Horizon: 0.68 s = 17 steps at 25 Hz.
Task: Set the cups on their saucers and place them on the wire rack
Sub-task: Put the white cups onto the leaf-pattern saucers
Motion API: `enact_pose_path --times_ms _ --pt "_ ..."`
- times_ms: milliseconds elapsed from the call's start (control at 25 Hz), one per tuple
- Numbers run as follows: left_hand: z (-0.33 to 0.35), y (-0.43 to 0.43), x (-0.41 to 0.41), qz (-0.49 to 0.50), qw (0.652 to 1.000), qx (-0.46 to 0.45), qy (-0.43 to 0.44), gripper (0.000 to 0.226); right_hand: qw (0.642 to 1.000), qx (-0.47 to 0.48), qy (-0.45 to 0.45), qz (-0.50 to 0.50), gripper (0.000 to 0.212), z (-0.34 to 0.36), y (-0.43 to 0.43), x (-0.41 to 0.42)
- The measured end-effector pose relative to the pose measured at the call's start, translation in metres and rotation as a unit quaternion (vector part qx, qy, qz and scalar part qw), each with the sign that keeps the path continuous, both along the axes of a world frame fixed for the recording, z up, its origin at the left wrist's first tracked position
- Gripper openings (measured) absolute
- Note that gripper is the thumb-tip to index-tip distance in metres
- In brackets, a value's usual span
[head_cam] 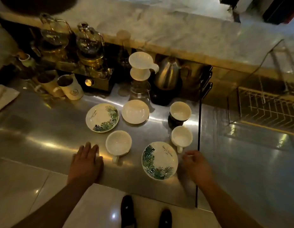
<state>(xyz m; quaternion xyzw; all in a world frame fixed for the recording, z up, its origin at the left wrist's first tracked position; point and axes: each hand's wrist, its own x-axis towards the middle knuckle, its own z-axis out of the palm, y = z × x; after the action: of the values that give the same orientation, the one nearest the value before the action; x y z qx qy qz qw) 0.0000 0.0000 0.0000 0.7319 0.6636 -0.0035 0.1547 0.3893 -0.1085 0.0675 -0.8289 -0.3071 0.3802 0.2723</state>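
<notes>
Two leaf-patterned saucers lie on the steel counter, one at the back left (102,117) and one near the front (159,160). A plain white saucer (135,111) lies beside the back one. Two white cups stand loose, one left of the front saucer (118,142) and one behind it (181,136). A dark-sided cup (180,112) stands further back. My left hand (87,160) rests flat on the counter, left of the nearer white cup. My right hand (196,163) hovers just right of the front saucer, fingers loosely curled and holding nothing. The wire rack (268,107) sits at the far right.
A white dripper on a glass carafe (139,74) and a steel kettle (167,74) stand behind the saucers. Glass siphon brewers (88,45) and paper cups (71,88) crowd the back left. A glass partition (258,66) stands before the rack.
</notes>
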Motion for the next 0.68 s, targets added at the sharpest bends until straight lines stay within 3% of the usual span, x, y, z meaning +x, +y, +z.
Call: enact_pose_path --times_ms 200,440,680 --pt "-0.021 0.018 0.020 0.018 0.999 -0.003 0.045 0.059 0.997 0.008 0.031 -0.073 0.026 -0.022 0.022 -0.006" --pt "-0.035 0.011 0.022 0.034 0.998 0.016 0.045 0.067 0.980 0.055 0.136 -0.132 0.016 -0.023 0.027 -0.007" --pt "-0.033 0.011 0.024 0.038 0.998 0.012 0.045 0.066 0.965 0.028 0.218 -0.143 0.027 -0.023 0.031 -0.001"
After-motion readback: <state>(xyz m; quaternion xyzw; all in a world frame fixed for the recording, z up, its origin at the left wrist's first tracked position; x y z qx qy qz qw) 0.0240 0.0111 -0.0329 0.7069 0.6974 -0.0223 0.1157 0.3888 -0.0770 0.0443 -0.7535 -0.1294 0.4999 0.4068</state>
